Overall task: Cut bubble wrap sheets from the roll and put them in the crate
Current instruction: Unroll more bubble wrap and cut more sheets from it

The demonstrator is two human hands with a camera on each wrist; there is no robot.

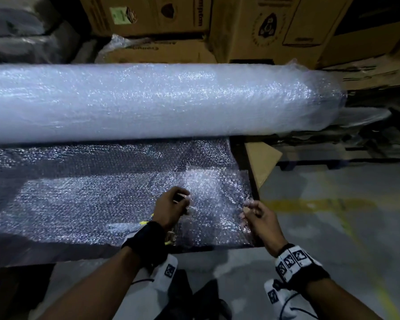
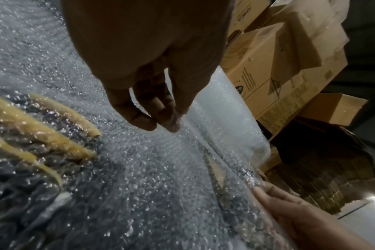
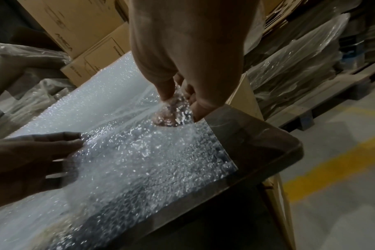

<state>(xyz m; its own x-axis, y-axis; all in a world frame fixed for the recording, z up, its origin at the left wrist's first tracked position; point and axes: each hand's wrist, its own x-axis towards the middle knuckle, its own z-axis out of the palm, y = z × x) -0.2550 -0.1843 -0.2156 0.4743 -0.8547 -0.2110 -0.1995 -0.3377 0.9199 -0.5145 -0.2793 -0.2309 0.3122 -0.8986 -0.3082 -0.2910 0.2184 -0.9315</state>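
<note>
A big bubble wrap roll (image 1: 148,102) lies across the back of the dark table (image 1: 241,153). Its unrolled sheet (image 1: 102,195) covers the tabletop toward me. My left hand (image 1: 172,204) is on the sheet near its right part, and its thumb and fingertips (image 2: 167,121) pinch the wrap. At the sheet's right edge my right hand (image 1: 254,212) holds a bunched bit of wrap (image 3: 171,111) between thumb and fingers. Each wrist view also shows the other hand: the right hand (image 2: 289,211), the left hand (image 3: 43,152). No crate or cutting tool is plainly in view.
Cardboard boxes (image 1: 263,26) are stacked behind the roll. A cardboard sheet (image 1: 261,162) leans at the table's right end. Something yellow and black (image 2: 54,140) lies under the wrap by my left wrist. Grey floor with a yellow line (image 1: 310,205) lies to the right.
</note>
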